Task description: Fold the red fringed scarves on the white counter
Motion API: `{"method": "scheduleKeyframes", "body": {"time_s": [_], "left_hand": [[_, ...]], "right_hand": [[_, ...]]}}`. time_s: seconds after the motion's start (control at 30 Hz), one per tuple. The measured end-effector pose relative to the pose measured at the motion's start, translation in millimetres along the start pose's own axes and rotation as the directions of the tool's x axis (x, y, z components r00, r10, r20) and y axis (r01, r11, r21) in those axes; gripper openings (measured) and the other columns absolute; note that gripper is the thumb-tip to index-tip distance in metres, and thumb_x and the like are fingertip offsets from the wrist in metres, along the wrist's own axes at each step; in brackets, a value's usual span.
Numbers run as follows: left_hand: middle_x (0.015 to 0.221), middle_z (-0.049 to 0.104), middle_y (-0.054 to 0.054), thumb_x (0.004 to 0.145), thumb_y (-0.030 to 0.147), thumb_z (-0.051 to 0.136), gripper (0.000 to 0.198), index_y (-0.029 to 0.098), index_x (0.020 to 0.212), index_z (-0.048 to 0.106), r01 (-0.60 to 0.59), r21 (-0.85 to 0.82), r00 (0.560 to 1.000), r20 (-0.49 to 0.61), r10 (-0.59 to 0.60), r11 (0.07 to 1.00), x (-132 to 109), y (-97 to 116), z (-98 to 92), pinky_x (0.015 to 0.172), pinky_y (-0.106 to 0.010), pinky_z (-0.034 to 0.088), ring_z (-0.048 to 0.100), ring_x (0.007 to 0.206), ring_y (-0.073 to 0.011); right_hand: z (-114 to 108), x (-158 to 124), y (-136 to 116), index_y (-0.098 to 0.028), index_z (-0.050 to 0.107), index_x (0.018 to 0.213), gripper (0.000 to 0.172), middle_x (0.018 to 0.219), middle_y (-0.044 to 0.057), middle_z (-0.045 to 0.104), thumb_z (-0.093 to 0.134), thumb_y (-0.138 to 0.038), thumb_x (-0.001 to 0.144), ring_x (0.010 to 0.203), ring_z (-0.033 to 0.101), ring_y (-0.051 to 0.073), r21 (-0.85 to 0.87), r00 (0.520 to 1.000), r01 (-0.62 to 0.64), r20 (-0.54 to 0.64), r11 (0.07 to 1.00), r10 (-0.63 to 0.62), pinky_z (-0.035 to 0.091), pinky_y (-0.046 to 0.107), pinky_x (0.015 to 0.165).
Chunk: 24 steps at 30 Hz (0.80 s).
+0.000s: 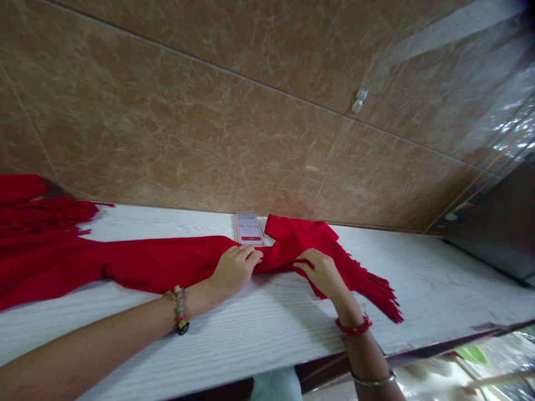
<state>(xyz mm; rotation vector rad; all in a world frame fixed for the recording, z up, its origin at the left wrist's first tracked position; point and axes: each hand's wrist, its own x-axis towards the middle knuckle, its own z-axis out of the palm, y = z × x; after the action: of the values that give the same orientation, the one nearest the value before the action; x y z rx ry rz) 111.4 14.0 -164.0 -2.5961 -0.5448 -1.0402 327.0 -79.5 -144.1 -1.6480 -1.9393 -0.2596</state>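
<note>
A long red scarf (167,259) with a fringe lies across the white wood-grain table (251,328), bunched narrow near the middle. Its right end is folded over, and the tassels point toward the lower right. My left hand (236,269) is closed on the bunched part, its fingertips curled round the cloth. A little to the right, my right hand (324,271) pinches the same scarf between thumb and fingers. Just behind my left hand, a phone (249,229) with a lit screen lies near the wall, its lower edge close to the cloth.
More red fringed cloth (42,214) is piled at the far left. A brown marbled tile wall (188,128) runs along the table's back edge. At the right end stands a dark grey box-like object (497,217). A green item (474,354) is below the table's front edge.
</note>
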Motion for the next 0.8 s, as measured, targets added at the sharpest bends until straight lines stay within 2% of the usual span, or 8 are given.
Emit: {"method": "scheduleKeyframes", "body": {"time_s": [0.13,0.2,0.3,0.37,0.53,0.67,0.8], "left_hand": [[0.080,0.060,-0.006,0.086,0.012,0.043,0.015,0.013,0.082,0.057,0.002,-0.031,1.000,0.000,-0.002,1.000,-0.7,0.4,2.0,0.068,-0.029,0.047,0.056,0.076,-0.0175],[0.082,0.059,-0.006,0.086,0.011,0.042,0.015,0.013,0.082,0.056,0.002,-0.055,1.000,0.022,0.000,0.998,-1.6,0.4,3.9,0.071,-0.030,0.047,0.055,0.079,-0.0172],[0.087,0.059,-0.006,0.086,0.012,0.042,0.013,0.013,0.083,0.055,0.004,-0.092,1.000,0.030,-0.001,0.996,-2.9,0.0,7.5,0.076,-0.030,0.047,0.055,0.083,-0.0167],[0.088,0.059,-0.005,0.086,0.013,0.042,0.013,0.014,0.083,0.055,0.005,-0.111,1.000,0.016,-0.003,0.994,-3.3,-0.4,9.0,0.077,-0.029,0.047,0.055,0.084,-0.0161],[0.083,0.060,-0.005,0.086,0.014,0.044,0.012,0.014,0.082,0.055,0.004,-0.087,1.000,-0.009,-0.005,0.996,-1.3,0.1,6.6,0.072,-0.030,0.048,0.056,0.078,-0.0163],[0.082,0.059,-0.006,0.086,0.021,0.047,0.011,0.013,0.081,0.054,-0.023,-0.046,1.000,0.009,0.024,0.999,0.4,2.3,2.1,0.069,-0.030,0.048,0.056,0.076,-0.0168],[0.087,0.059,-0.007,0.082,0.028,0.053,0.015,0.013,0.085,0.054,0.035,-0.053,0.999,0.042,-0.033,0.998,-0.8,1.7,-1.3,0.069,-0.031,0.048,0.056,0.077,-0.0183]], "right_hand": [[0.3,-0.7,1.1,-0.018,0.061,0.070,0.013,0.072,0.005,0.063,0.055,-0.025,0.080,0.068,0.058,0.017,-0.050,1.000,-0.014,0.024,0.999,0.015,0.046,0.027,0.062],[1.2,-0.4,-1.6,-0.018,0.062,0.079,0.011,0.078,0.006,0.063,0.057,-0.028,0.078,0.074,0.058,0.018,-0.049,1.000,0.006,0.014,0.999,-0.006,0.046,0.030,0.067],[7.2,2.7,-12.5,-0.019,0.058,0.101,0.030,0.096,0.009,0.061,0.062,-0.031,0.074,0.090,0.054,0.022,-0.023,0.994,0.105,-0.017,0.994,-0.105,0.045,0.035,0.077],[14.2,6.4,-22.3,-0.018,0.056,0.106,0.033,0.099,0.010,0.060,0.062,-0.029,0.075,0.092,0.053,0.022,-0.009,0.986,0.167,-0.009,0.986,-0.167,0.044,0.036,0.078],[19.7,18.4,-37.3,-0.016,0.063,0.084,0.011,0.077,0.006,0.064,0.054,-0.017,0.080,0.073,0.057,0.017,0.000,0.981,0.175,0.082,0.985,-0.175,0.044,0.029,0.070],[4.0,34.7,-39.1,-0.017,0.064,0.083,0.014,0.082,0.005,0.066,0.051,-0.013,0.080,0.076,0.059,0.016,-0.035,0.964,0.152,0.227,0.988,-0.140,0.045,0.026,0.071],[-2.9,53.2,-33.8,-0.019,0.065,0.079,0.016,0.081,0.004,0.068,0.052,-0.011,0.078,0.077,0.061,0.016,-0.059,0.928,0.179,0.343,0.982,-0.148,0.045,0.026,0.073]]}}
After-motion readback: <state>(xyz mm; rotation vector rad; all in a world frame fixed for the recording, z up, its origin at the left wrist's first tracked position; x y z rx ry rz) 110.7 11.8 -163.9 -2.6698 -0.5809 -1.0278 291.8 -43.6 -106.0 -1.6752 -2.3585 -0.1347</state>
